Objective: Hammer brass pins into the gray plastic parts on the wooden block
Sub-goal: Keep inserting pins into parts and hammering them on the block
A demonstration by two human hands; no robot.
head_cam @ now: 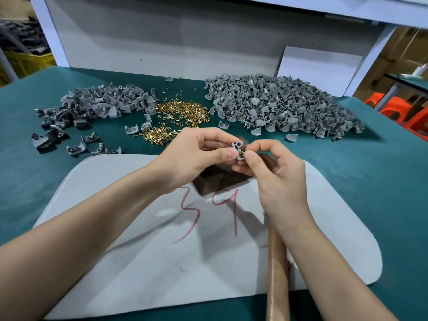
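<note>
My left hand pinches a small gray plastic part between thumb and fingers, held in the air above the dark wooden block. My right hand presses a brass pin against the part's right side with its fingertips. The block rests on a gray felt mat and is partly hidden by both hands. A wooden hammer handle lies on the mat under my right wrist; its head is hidden.
On the green table, a heap of brass pins lies between a smaller pile of gray parts at left and a large pile at right. Loose parts are scattered at front left. A white panel leans at the back right.
</note>
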